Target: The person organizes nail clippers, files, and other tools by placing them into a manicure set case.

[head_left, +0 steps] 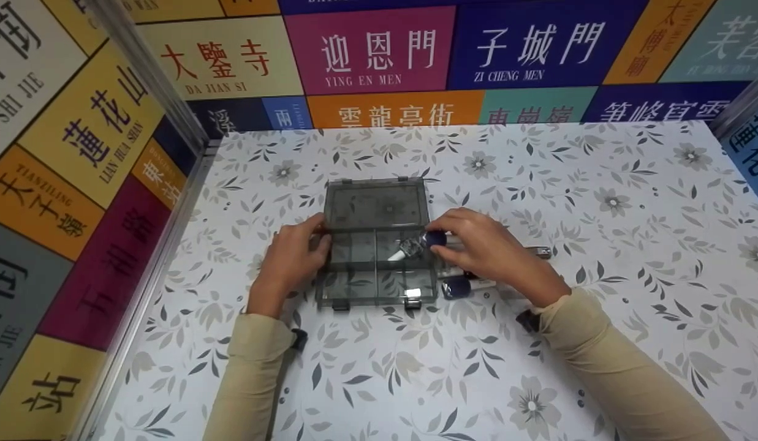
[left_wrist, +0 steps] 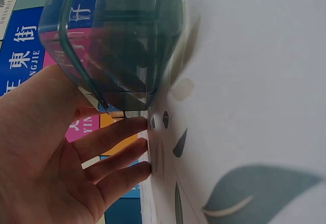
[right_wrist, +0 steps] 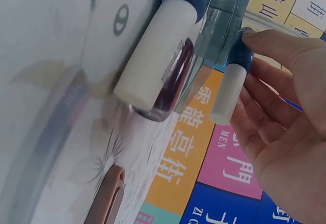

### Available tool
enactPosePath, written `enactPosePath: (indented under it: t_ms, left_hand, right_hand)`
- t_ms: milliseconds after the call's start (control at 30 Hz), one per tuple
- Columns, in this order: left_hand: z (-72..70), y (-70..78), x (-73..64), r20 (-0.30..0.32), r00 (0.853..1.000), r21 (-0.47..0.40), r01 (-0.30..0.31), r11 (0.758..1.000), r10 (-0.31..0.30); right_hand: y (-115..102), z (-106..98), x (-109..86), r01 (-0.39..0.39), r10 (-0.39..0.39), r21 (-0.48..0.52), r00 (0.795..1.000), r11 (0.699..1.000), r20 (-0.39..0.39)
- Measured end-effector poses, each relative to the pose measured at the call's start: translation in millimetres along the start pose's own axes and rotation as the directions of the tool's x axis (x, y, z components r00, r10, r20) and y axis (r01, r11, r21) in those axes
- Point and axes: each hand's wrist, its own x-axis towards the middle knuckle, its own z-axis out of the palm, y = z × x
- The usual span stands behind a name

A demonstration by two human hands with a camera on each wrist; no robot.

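Note:
A smoky see-through compartment box stands on the table with its lid raised back. At its left side my left hand touches the wall with thumb and index finger; in the left wrist view the other fingers rest loosely beside it, by the tabletop. Over the box's right edge my right hand pinches a dark blue nail polish bottle with a white cap. Under it, at the right compartments, shows something clear and shiny with a white piece; its kind is unclear.
Right of the box lie another blue nail polish with a white cap and a dark red bottle. A nail clipper lies past the right hand. Lettered panels wall off the table's back and left.

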Motion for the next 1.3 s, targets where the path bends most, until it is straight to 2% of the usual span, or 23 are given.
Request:
enactPosePath:
  t_ms: [367,700,1033,1300]
  left_hand:
    - [0.4,-0.7,0.7,-0.002,1.000,-0.001,-0.010,1.000,0.010]
    - [-0.1,-0.2,1.1,0.002,1.000,0.002,0.007,1.000,-0.007]
    - [-0.1,-0.5,-0.2,-0.011,1.000,0.030,-0.004,1.000,0.004]
    - [0.8,-1.5,1.2,-0.007,1.000,0.015,-0.001,1.000,0.002]
  right_hand:
    - [-10,6,7.7,0.029,-0.029,0.008,1.000,1.000,0.005]
    - [-18,12,14.7,0.062,-0.063,0.032,0.997,0.998,0.032]
    - [-24,20,19.5,0.085,-0.088,0.070,0.995,0.994,0.048]
    - [-28,22,23.8,0.105,-0.111,0.086,0.992,0.991,0.059]
